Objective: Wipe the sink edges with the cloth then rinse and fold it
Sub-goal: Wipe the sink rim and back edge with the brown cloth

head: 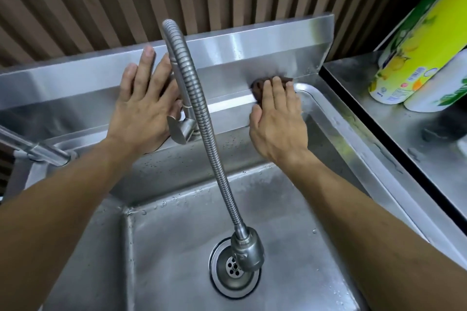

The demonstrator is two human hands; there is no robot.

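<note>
A steel sink (328, 118) fills the view, wet with drops, its drain at the bottom middle. My right hand (276, 124) presses a dark brown cloth (257, 86) flat against the back rim, near the far right corner; most of the cloth is hidden under my fingers. My left hand (142, 106) lies flat and empty on the back ledge, fingers spread up the splashback, just left of the tap base. A flexible ribbed tap hose (202, 113) arches between both hands and ends in a spray head above the drain.
A steel counter (404, 134) adjoins on the right, carrying two wrapped paper rolls (414, 58) in green and yellow packaging. Another tap (38, 151) juts in from the left edge. A ribbed brown wall stands behind the splashback.
</note>
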